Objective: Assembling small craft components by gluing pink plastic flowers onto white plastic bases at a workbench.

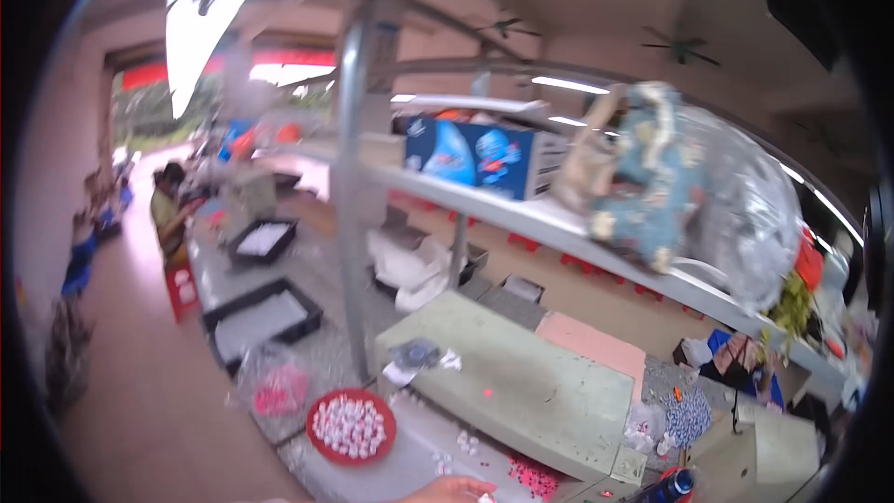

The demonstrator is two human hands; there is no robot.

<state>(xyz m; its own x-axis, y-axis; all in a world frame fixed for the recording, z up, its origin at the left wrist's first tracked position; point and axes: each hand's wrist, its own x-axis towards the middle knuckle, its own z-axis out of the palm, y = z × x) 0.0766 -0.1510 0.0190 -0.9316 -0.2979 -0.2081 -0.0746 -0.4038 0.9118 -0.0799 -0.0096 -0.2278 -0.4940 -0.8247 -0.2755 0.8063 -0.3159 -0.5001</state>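
Note:
Only the edge of my left hand (pixel 452 489) shows at the bottom of the blurred picture, lying low over the grey worktable (pixel 410 466) with fingers stretched to the right. A small white piece (pixel 484 498) sits at its fingertips; whether the hand grips it is unclear. A red round tray (pixel 349 426) full of small white pieces stands just left of and beyond the hand. Loose white pieces (pixel 466 442) and a patch of pink pieces (pixel 533 477) lie close by. My right hand is out of the picture.
A green mat (pixel 521 382) covers the table beyond. A bag of pink pieces (pixel 279 391), two black trays (pixel 264 317) and a metal post (pixel 352 205) stand to the left. The shelf (pixel 521 210) above carries a blue box (pixel 484 156) and a plastic-wrapped bundle (pixel 670 177). A person (pixel 168 210) sits far left.

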